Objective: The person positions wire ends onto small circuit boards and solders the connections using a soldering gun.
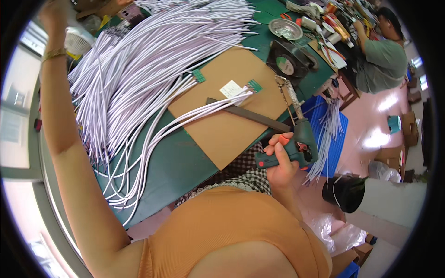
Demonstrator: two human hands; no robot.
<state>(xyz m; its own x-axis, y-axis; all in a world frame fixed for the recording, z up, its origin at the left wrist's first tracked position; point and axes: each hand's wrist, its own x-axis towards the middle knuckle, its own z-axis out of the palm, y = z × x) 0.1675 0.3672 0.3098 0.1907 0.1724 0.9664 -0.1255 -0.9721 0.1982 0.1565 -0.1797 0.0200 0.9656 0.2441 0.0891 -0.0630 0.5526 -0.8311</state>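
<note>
My right hand (282, 171) grips the handle of a dark green soldering gun (303, 139) with an orange trigger, its metal front pointing away over the table edge. My left hand (53, 16) is stretched far out at the upper left, blurred and partly cut off, so its fingers are unclear. Between them lies a cardboard sheet (218, 139). On it rest a small green circuit board (254, 85) with several white cables (199, 111) attached, a white label (232, 89) and a dark flat bar (259, 116). Another green board (199, 75) sits at the cardboard's left edge.
A large heap of white cables (153, 51) covers the green table (181, 162). At the back right are a metal bowl (285, 29) and a black spool holder (287, 62). A blue crate (336, 139) with wires stands right; another person (382, 55) sits beyond.
</note>
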